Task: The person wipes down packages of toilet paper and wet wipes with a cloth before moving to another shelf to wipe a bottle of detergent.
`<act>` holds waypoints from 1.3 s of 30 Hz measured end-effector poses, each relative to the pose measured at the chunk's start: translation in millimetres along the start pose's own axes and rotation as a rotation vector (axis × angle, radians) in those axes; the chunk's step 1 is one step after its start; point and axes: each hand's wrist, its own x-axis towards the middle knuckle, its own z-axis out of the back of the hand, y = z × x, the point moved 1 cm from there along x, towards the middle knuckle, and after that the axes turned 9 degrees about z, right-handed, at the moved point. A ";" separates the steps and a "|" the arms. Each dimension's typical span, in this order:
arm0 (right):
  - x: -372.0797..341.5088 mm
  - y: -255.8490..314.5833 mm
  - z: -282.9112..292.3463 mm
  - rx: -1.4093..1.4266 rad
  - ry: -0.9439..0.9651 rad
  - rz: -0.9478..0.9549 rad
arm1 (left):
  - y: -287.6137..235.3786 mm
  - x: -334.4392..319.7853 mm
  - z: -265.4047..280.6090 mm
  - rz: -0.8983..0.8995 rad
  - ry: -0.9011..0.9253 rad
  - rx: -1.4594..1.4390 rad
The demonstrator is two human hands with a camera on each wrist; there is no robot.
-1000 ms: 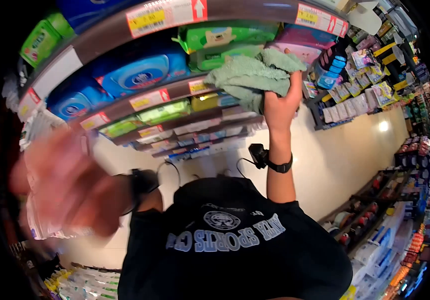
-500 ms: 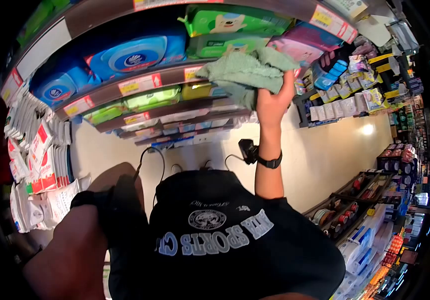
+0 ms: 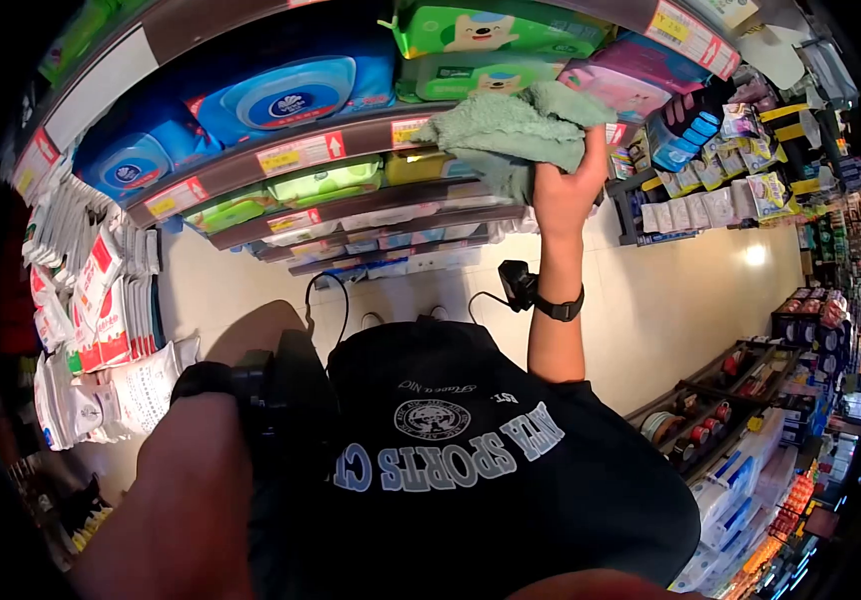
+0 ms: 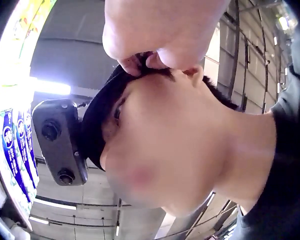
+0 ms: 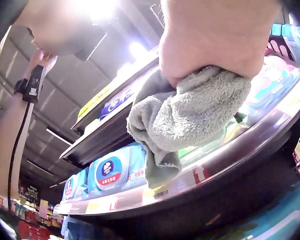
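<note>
Before the far shelf [image 3: 366,143], right of centre, a green cloth [image 3: 516,135] hangs bunched in the right hand [image 3: 566,200], whose fingers are curled round it and grasp it. Its folds spill out left of the hand and droop in front of the shelf's price-tag edge; whether the cloth touches that edge, I cannot tell. A black wristband [image 3: 559,310] with a small camera [image 3: 518,285] sits on the right wrist.

Just beyond the cloth, green packs with a bear picture [image 3: 491,35] are stacked in two layers. A pink pack [image 3: 631,85] lies to their right, and blue packs [image 3: 291,100] stand to their left. On the level below lie more green packs [image 3: 326,180].

The left hand [image 4: 162,30] is up at the person's head, close to the edge of a dark cap [image 4: 94,117]; its fingers bend inward, but whether they pinch anything I cannot tell. A two-lens camera [image 4: 60,142] is fixed at the front of the cap.

Farther out on the left, red-and-white packs [image 3: 101,285] stand in a row. To the right of the right hand is a rack of small packs [image 3: 711,155], and at the near right a low shelf holds rolls [image 3: 696,425]. Pale floor [image 3: 651,300] lies between, and the person's black T-shirt [image 3: 571,500] fills the near middle.
</note>
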 end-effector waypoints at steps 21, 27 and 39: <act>31.4 29.9 -13.6 -0.105 -0.009 0.322 | 3.6 6.9 0.0 0.003 -0.004 -0.069; 30.4 33.8 -37.5 -0.268 0.030 0.412 | -0.4 6.4 1.9 -0.009 -0.009 -0.079; 27.8 30.9 -35.0 -0.188 -0.028 0.366 | -17.1 12.4 -1.3 -0.043 -0.016 -0.114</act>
